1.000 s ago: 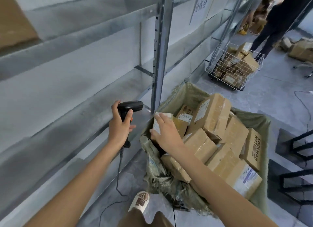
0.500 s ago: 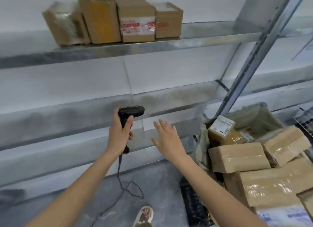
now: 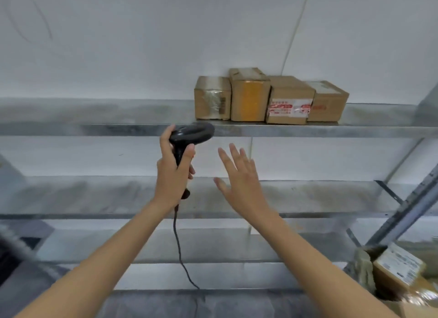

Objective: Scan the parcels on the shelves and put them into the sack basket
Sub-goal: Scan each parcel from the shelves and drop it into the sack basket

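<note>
The left hand point(image 3: 173, 175) has its grip curled round the handle of a black barcode scanner point(image 3: 192, 135), whose head points right, level with the front edge of the upper shelf point(image 3: 331, 130); the scanner's cable point(image 3: 180, 251) hangs down between the forearms. The right hand point(image 3: 241, 182) holds nothing, its fingers spread and straight, palm toward the shelving. Four cardboard parcels point(image 3: 270, 98) stand in a row, side by side, on the upper shelf, above and to the right of both hands and apart from them; the leftmost sits just above the scanner's head. At the lower right corner a labelled parcel point(image 3: 398, 268) lies in the sack basket point(image 3: 362, 263), which is only partly in view.

Half a second ago the view was lower and took in more of the basket and its boxes; since then both hands have risen toward the upper shelf, and the row of parcels now lies right of centre instead of at the upper left.
</note>
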